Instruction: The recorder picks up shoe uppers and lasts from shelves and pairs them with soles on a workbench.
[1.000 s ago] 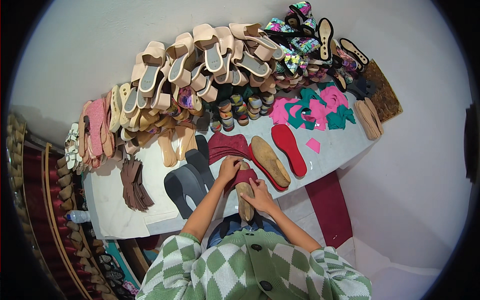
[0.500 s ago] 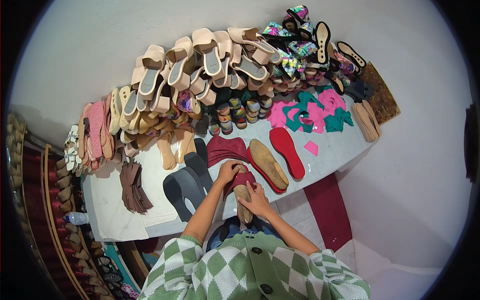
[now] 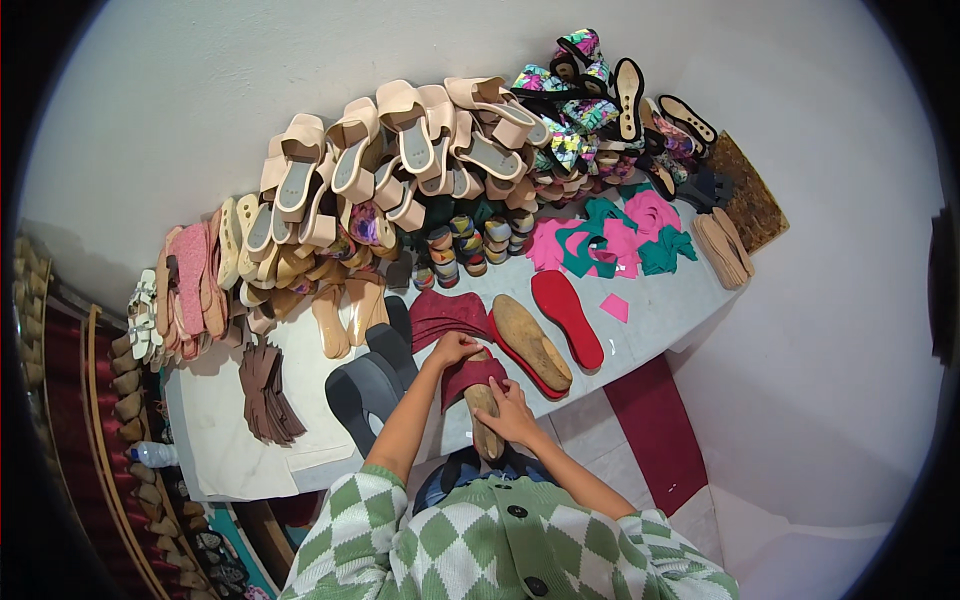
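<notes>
- Pressing down on a wooden shoe last (image 3: 484, 418) are both hands: the left hand (image 3: 455, 349) lies with fingers curled over the dark red fabric piece (image 3: 470, 375) wrapped across the last's front, and the right hand (image 3: 512, 412) lies flat against the last's side, fingers spread (neither is fully closed).
- The last sits at the near edge of the white table (image 3: 220, 440), just in front of the person's green-and-white checked top.
- One more wooden last (image 3: 532, 342) lies just beyond, beside one red sole (image 3: 566, 318).
- Three dark grey soles (image 3: 372, 385) overlap to the left of the hands; a stack of brown cut pieces (image 3: 268, 395) lies further left (count unclear).
- Beige sandals (image 3: 400, 140) are heaped along the wall, too many to count exactly.
- Pink and teal cut-outs (image 3: 615, 235) are scattered on the right.
- Behind the table is a plain white wall; below it is a tiled floor with a dark red mat (image 3: 650, 430).
</notes>
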Demonstrator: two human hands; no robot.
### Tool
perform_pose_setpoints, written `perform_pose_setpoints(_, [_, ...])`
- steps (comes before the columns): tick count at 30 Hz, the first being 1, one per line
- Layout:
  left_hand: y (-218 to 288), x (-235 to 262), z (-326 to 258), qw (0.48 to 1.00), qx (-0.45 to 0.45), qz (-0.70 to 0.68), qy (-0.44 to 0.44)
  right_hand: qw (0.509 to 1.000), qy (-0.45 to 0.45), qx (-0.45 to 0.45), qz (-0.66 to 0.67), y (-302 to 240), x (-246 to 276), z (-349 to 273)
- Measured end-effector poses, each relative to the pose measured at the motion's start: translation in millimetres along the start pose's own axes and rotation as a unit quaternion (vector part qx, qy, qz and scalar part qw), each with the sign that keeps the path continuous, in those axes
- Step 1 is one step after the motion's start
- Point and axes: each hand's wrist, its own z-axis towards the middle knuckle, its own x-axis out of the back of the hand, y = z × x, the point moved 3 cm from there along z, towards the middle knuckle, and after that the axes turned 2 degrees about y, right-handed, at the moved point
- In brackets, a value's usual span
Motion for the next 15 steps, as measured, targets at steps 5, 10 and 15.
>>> perform_pose_setpoints(5, [3.1,1.0,-1.2,0.995,-0.014,0.087,-0.050,0.999,0.013,0.026,0.015,-0.4,-3.2,-2.9])
perform_pose_setpoints(10, [28.1,-3.4,-22.5,0.994,-0.064,0.087,0.014,0.995,0.047,0.034,0.076,7.6,-3.6,-9.2])
perform_pose_setpoints(15, [23.9,-12.4,-37.5,0.990,-0.106,0.041,0.085,0.991,0.072,0.047,0.106,8.5,0.4,-11.7])
